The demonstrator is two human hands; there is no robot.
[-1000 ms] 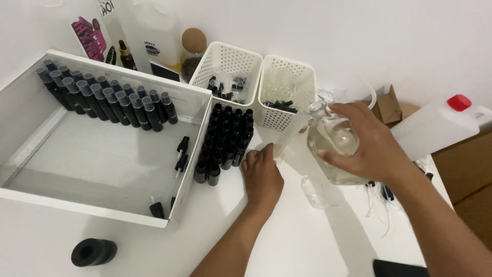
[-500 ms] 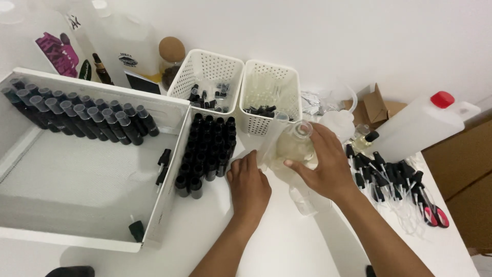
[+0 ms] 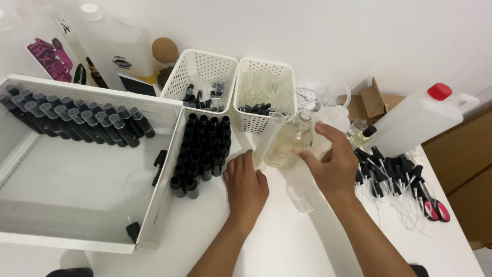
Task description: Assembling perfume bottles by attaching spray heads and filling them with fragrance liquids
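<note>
My right hand [image 3: 332, 165] grips a round clear glass flask [image 3: 292, 139] of pale yellow liquid, tilted with its neck toward a tall clear measuring cylinder [image 3: 268, 139]. My left hand [image 3: 246, 183] rests flat on the white table, its fingers at the base of the cylinder. A block of small black bottles [image 3: 202, 149] stands just left of my left hand. A small clear glass [image 3: 302, 197] sits on the table below my right hand.
A large white tray [image 3: 169, 154] at left holds a row of capped black vials [image 3: 77, 119]. Two white perforated baskets [image 3: 202, 69] [image 3: 266, 77] stand at the back. Black pump sprayers [image 3: 394, 174], red-handled scissors [image 3: 435, 208] and a white jug with red cap [image 3: 415, 120] lie at right.
My right hand brought the flask down and leftward to the cylinder and tilted it. My left hand stayed by the cylinder's base. The view shifted right, showing the sprayers.
</note>
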